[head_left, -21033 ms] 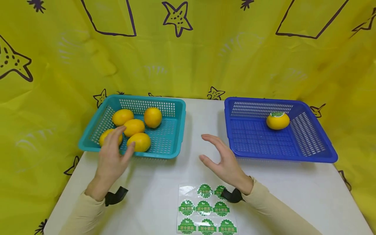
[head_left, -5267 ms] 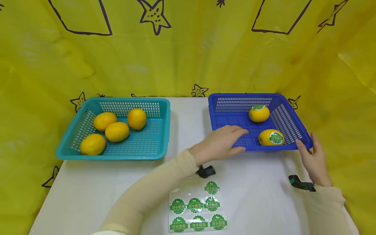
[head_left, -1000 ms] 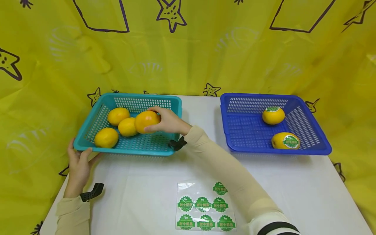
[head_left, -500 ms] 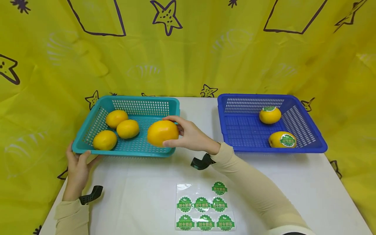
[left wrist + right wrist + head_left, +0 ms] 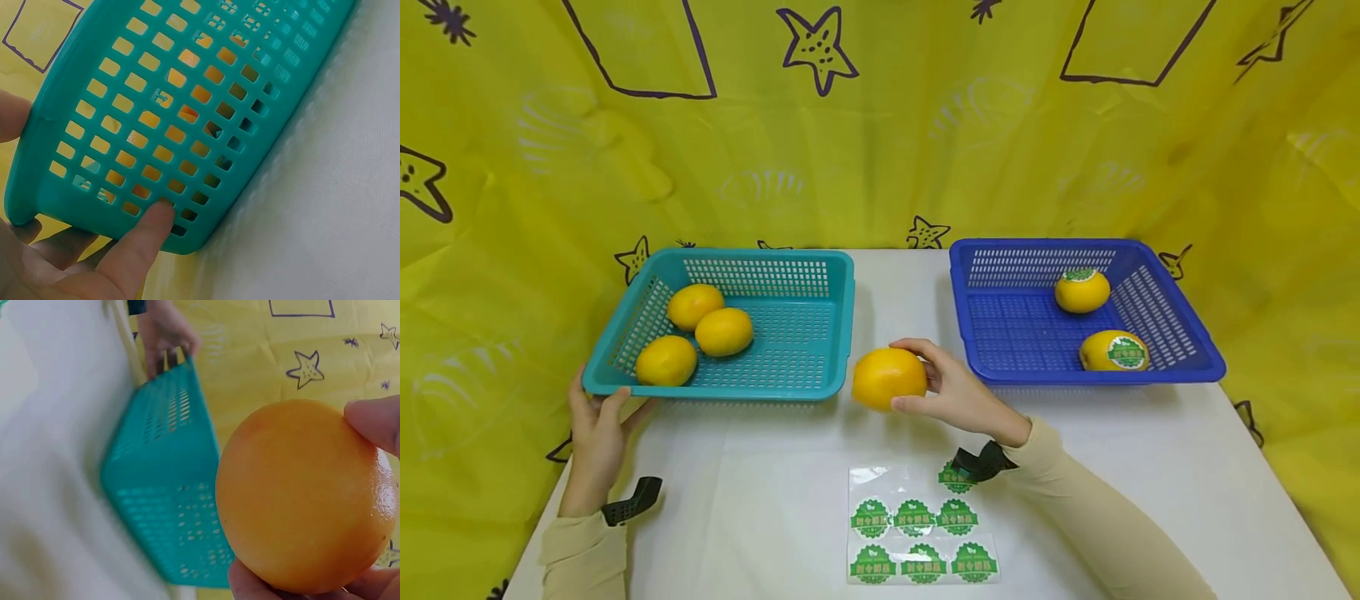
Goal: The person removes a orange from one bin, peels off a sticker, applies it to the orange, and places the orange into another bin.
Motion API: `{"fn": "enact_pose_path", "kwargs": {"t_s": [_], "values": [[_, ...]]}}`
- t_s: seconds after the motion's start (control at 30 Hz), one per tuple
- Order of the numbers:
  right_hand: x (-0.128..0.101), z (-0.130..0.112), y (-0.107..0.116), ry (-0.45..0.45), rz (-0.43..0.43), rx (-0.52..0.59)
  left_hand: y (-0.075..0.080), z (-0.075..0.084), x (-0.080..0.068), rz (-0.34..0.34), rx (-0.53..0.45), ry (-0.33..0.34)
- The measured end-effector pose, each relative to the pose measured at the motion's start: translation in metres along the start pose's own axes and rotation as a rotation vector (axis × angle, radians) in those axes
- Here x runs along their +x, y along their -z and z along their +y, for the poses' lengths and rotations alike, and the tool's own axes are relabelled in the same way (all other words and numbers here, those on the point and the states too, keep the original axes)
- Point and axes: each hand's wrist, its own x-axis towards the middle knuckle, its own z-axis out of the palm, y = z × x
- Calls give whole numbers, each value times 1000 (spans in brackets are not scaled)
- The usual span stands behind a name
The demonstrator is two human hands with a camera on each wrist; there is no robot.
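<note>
My right hand holds an orange above the table, in the gap between the baskets. In the right wrist view the orange is smooth and bears no sticker on the side that shows. At the near left corner of the teal basket, my left hand grips the rim; in the left wrist view a finger lies against its slotted wall. Several yellow fruits lie in that basket's left half. A sheet of green round stickers lies on the table below my right hand.
A blue basket stands on the right, holding a yellow fruit with a sticker on top and another fruit with a sticker facing me. Behind the white table hangs a yellow patterned curtain.
My right hand has lifted the orange out of the teal basket and carried it right and nearer. My left hand stays at the corner. Since the oldest frame, a second stickered fruit has joined the blue basket.
</note>
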Motion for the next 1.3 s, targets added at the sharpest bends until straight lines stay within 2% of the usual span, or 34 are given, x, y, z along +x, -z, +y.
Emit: {"fn": "enact_pose_path", "kwargs": {"t_s": [0.23,0.4,0.63,0.8,0.9,0.93,1.0,1.07,1.17,1.23,1.27,1.3], "values": [[-24,32,9,-83,41,62,1,-2,0,17,24,3],[-31,51,8,-138,29,89,3,-4,0,19,28,11],[-34,59,3,-201,-3,54,6,-5,0,18,12,23],[-32,64,4,-193,-24,21,7,-2,2,4,52,30],[-33,68,6,-180,-33,10,6,3,-1,70,121,29],[-32,68,6,-176,-39,4,5,5,-3,106,146,8],[-32,68,7,-176,-47,-11,0,9,-6,201,136,-99],[-32,69,7,-179,-58,-21,-9,12,-11,297,102,-277],[-32,70,7,-183,-56,-31,-33,20,-18,415,21,-549],[-33,71,6,-185,-47,-31,-54,25,-26,462,-34,-666],[-33,72,6,-185,-42,-28,-64,27,-29,462,-77,-702],[-34,72,6,-183,-38,-23,-73,27,-34,426,-112,-731]]}}
